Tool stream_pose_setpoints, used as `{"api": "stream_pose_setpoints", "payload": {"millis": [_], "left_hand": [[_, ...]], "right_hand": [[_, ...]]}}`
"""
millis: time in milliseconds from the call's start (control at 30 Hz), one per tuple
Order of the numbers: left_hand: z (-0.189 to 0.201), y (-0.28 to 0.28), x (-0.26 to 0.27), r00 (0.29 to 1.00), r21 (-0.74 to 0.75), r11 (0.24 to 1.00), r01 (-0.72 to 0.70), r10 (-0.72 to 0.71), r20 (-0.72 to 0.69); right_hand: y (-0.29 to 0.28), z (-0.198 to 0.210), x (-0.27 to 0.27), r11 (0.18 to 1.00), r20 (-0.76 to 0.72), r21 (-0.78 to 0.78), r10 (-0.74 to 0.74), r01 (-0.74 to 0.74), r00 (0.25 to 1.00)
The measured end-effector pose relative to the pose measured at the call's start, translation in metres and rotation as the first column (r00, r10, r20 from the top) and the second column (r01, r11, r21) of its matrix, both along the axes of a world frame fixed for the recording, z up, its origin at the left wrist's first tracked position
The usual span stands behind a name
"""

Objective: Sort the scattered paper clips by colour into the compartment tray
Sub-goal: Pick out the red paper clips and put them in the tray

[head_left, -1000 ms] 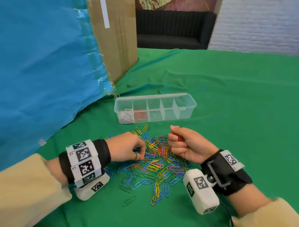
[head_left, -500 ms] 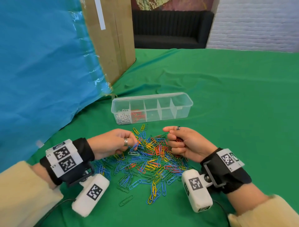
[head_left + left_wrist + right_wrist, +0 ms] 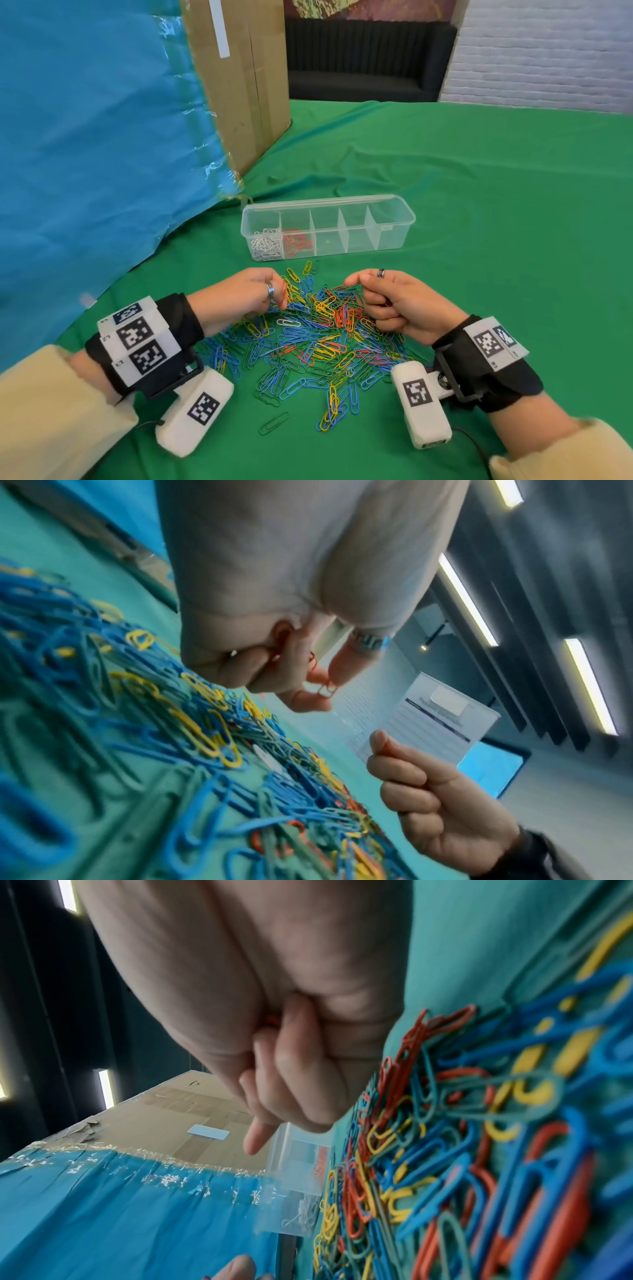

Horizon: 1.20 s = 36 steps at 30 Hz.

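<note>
A mixed pile of coloured paper clips point(image 3: 318, 335) lies on the green cloth in front of me. Behind it stands the clear compartment tray point(image 3: 394, 209), with white clips point(image 3: 265, 245) in its leftmost compartment and red clips point(image 3: 298, 241) in the second. My left hand point(image 3: 279, 298) hovers over the pile's left edge; the left wrist view shows it pinching a red clip point(image 3: 323, 688) between thumb and fingertips. My right hand point(image 3: 363, 291) is a closed fist over the pile's right side. A bit of red clip point(image 3: 272, 1020) peeks out between its curled fingers.
A cardboard box point(image 3: 246, 85) and blue plastic sheeting point(image 3: 102, 137) rise at the left, close to the tray's left end. A lone green clip point(image 3: 274, 423) lies nearer me than the pile. Green cloth point(image 3: 496, 205) stretches away to the right and behind the tray.
My left hand has lifted off the pile's left side and turned at the wrist, with a red clip pinched. The right fist has shifted slightly left and stays closed.
</note>
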<state>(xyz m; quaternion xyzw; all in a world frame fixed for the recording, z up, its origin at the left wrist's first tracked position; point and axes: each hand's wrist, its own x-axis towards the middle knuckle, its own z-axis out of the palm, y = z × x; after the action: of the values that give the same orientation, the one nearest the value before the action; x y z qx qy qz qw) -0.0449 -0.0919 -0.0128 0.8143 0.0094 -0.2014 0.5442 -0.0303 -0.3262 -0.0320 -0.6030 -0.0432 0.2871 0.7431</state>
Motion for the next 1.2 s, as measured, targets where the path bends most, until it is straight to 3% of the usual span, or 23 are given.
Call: {"api": "stream_pose_setpoints", "payload": {"millis": [67,167,233,300,333,400,467,500,567,633,700,867,1000,1100,1200], "left_hand": [[0.002,0.001,0.003,0.989,-0.232,0.97,-0.066,0.032,-0.145],[0.008,0.004,0.007,0.937,-0.521,0.837,-0.168,-0.03,-0.349],[0.009,0.006,0.009,0.908,-0.62,0.762,-0.184,-0.111,-0.404],[0.009,0.004,0.01,0.895,-0.614,0.77,-0.176,-0.134,-0.424],[0.007,0.002,0.009,0.896,-0.576,0.799,-0.173,-0.115,-0.429],[0.005,-0.004,0.006,0.912,-0.462,0.877,-0.136,-0.072,-0.404],[0.0,-0.006,0.002,0.966,-0.236,0.972,0.018,-0.078,-0.246],[-0.001,-0.006,0.0,0.983,-0.047,0.991,0.127,-0.132,-0.126],[-0.003,-0.001,-0.002,0.939,0.329,0.894,0.304,-0.339,0.056],[-0.003,0.004,-0.004,0.873,0.514,0.765,0.387,-0.484,0.063],[-0.001,0.007,-0.006,0.863,0.583,0.713,0.389,-0.504,0.04],[0.002,0.013,-0.011,0.852,0.596,0.69,0.412,-0.524,0.018],[0.002,0.008,-0.018,0.787,0.742,0.554,0.378,-0.614,0.058],[0.004,0.005,-0.02,0.759,0.892,0.386,0.236,-0.646,0.079],[0.005,0.009,-0.017,0.783,0.898,0.405,0.171,-0.609,0.125]], "right_hand": [[0.0,0.001,-0.001,1.0,0.018,-0.011,0.015,-0.015,1.0],[-0.001,0.002,-0.001,0.996,0.068,-0.074,0.048,-0.043,0.997],[-0.002,0.005,0.0,0.979,0.133,-0.189,0.1,-0.074,0.986],[-0.003,0.011,0.002,0.924,0.214,-0.364,0.206,-0.118,0.955],[-0.002,0.016,0.003,0.865,0.264,-0.483,0.295,-0.139,0.918],[0.0,0.028,0.007,0.668,0.332,-0.733,0.518,-0.129,0.789],[0.005,0.037,0.012,0.492,0.314,-0.867,0.664,-0.08,0.679],[0.008,0.039,0.015,0.44,0.29,-0.895,0.696,-0.071,0.658],[0.015,0.041,0.018,0.36,0.237,-0.93,0.742,-0.073,0.628],[0.022,0.04,0.019,0.301,0.205,-0.952,0.764,-0.056,0.612],[0.025,0.038,0.021,0.273,0.2,-0.962,0.766,-0.028,0.611],[0.022,0.031,0.02,0.222,0.165,-0.975,0.759,-0.013,0.629],[0.019,0.032,0.019,0.238,0.189,-0.971,0.754,0.007,0.629],[0.018,0.033,0.02,0.269,0.206,-0.963,0.756,-0.006,0.621],[0.019,0.034,0.02,0.289,0.212,-0.957,0.765,-0.03,0.608]]}}
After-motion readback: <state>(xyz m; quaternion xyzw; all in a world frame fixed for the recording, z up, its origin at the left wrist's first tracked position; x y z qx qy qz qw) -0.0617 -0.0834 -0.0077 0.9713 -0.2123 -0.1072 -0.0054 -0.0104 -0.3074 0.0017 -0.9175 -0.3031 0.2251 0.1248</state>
